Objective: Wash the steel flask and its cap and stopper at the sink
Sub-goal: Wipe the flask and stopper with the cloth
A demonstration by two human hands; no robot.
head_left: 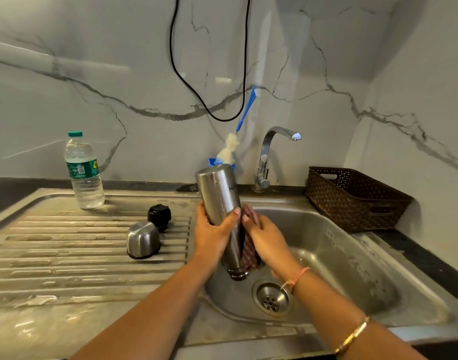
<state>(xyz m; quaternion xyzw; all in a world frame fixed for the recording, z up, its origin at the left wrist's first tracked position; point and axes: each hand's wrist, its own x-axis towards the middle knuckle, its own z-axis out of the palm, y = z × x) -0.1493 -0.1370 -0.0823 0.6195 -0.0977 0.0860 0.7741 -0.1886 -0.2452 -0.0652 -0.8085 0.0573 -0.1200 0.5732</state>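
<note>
The steel flask (219, 193) is upside down over the sink basin (334, 258), its open mouth pointing down near the drain (271, 297). My left hand (212, 237) grips the flask around its middle. My right hand (268, 242) holds a reddish checked cloth (250, 252) against the flask's right side. On the ribbed drainboard (66, 255) to the left, the steel cap (142, 239) stands mouth down. The black stopper (159, 215) sits just behind the cap.
A clear plastic water bottle (83, 172) stands at the drainboard's back left. The tap (268, 154) rises behind the basin, no water running. A blue-handled bottle brush (238, 136) leans on the wall. A brown plastic basket (352, 198) sits at the right. A black cable (196, 94) hangs down the wall.
</note>
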